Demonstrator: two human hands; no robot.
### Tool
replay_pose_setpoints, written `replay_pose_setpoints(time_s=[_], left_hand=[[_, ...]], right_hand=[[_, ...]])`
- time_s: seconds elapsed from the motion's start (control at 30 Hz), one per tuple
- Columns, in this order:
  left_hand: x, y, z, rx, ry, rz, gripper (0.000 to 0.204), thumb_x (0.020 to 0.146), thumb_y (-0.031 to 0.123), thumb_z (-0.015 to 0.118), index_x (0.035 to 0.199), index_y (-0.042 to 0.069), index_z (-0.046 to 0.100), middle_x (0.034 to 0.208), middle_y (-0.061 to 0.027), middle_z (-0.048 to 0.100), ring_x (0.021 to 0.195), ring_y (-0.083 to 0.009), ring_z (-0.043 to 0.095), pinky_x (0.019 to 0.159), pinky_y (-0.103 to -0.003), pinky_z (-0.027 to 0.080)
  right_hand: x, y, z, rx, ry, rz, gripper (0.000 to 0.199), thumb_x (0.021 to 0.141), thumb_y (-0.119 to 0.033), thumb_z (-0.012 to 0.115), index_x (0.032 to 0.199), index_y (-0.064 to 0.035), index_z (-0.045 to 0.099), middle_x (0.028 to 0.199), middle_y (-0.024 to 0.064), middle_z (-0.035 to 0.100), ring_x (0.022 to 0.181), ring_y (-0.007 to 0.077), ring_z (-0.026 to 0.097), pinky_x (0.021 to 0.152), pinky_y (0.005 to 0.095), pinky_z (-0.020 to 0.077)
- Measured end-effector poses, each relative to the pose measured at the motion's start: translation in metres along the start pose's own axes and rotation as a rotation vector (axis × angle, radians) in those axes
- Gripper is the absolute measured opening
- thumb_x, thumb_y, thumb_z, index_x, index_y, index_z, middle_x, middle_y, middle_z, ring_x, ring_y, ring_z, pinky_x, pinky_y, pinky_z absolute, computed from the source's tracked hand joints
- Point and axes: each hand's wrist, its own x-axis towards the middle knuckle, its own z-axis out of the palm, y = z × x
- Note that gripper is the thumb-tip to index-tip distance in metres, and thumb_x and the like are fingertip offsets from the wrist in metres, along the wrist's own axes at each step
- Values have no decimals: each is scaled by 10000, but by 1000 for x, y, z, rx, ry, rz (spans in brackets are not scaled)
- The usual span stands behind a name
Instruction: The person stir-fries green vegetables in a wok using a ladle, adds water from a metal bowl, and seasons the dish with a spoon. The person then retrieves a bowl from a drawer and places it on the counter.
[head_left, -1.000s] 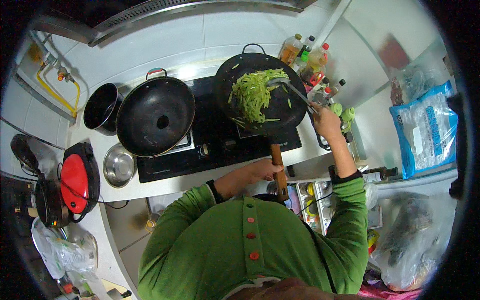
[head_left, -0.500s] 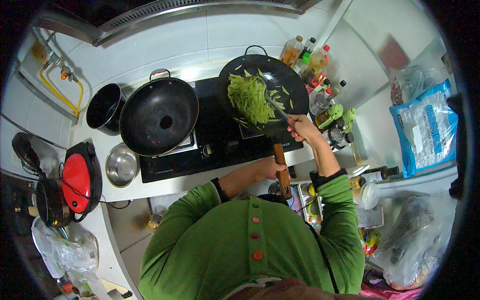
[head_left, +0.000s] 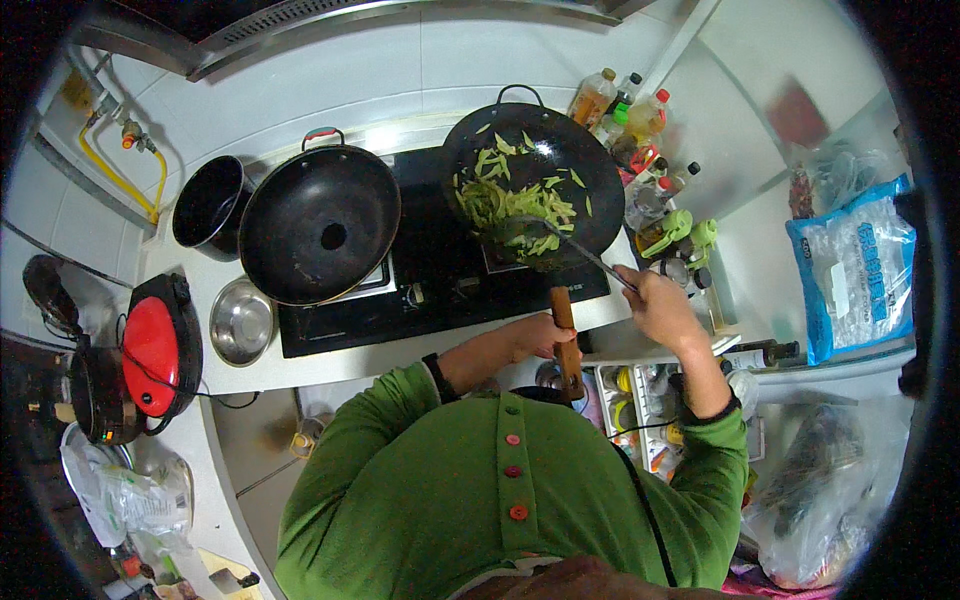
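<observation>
A dark wok (head_left: pixel 595 185) sits on the right side of the black gas cooktop (head_left: pixel 360 332). Green vegetable strips (head_left: pixel 488 203) lie in its near left part, with a few scattered up the far wall. My left hand (head_left: pixel 540 336) is closed around the wok's wooden handle (head_left: pixel 567 365), close to my body. In my right hand (head_left: pixel 662 308) is the long thin handle of a metal spatula (head_left: pixel 592 258). The spatula slants down into the wok, its head among the strips and partly hidden by them.
Left on the cooktop rests a second black pan (head_left: pixel 320 200), beside a black pot (head_left: pixel 208 208) and a steel bowl (head_left: pixel 243 322). Bottles (head_left: pixel 650 117) crowd the wok's right side. A red appliance (head_left: pixel 150 355) stands far left; the range hood (head_left: pixel 390 14) overhangs the back.
My right hand has drawn back toward me and to the right with the spatula. The heaped strips have dropped and spread lower in the wok. My left hand stays on the handle.
</observation>
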Motion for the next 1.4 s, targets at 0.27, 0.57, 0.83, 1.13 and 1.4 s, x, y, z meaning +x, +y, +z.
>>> replay_pose_setpoints(time_s=[0.27, 0.57, 0.83, 1.13, 1.4], left_hand=[[-6, 8, 2, 100, 20, -10, 301, 928, 307, 507, 1123, 79, 520, 1010, -73, 679, 917, -154, 625, 728, -291, 459], [3, -1, -3, 91, 22, -16, 331, 938, 314, 507, 1167, 75, 495, 1030, -102, 668, 951, -174, 628, 760, -296, 477], [0, 2, 2, 116, 57, -67, 277, 923, 327, 501, 1124, 136, 519, 1005, -27, 683, 907, -132, 582, 723, -310, 394], [5, -2, -10, 31, -13, -42, 338, 926, 282, 528, 1189, 74, 489, 1059, -126, 662, 903, -180, 625, 688, -298, 451], [-4, 7, -1, 73, 25, -44, 341, 939, 287, 506, 1191, 59, 479, 1101, -133, 645, 1018, -200, 614, 790, -298, 461]], right_hand=[[83, 48, 43, 91, 295, 151, 334, 869, -115, 550, 1199, -90, 589, 973, 244, 626, 868, 381, 623, 757, 410, 493], [164, 50, 106, 444, 447, 20, 356, 863, -151, 543, 1213, -89, 569, 918, 247, 629, 886, 406, 610, 767, 442, 475], [44, 31, 34, 93, 84, -278, 444, 794, -60, 596, 1215, -201, 586, 857, 143, 542, 789, 340, 585, 683, 415, 469], [-21, 48, -54, -84, 126, -103, 430, 777, -29, 580, 1179, -178, 615, 878, 129, 594, 763, 346, 600, 666, 425, 478], [30, 57, -2, -191, 56, 29, 413, 772, -116, 595, 1182, -167, 608, 838, 178, 626, 810, 346, 622, 703, 435, 494]])
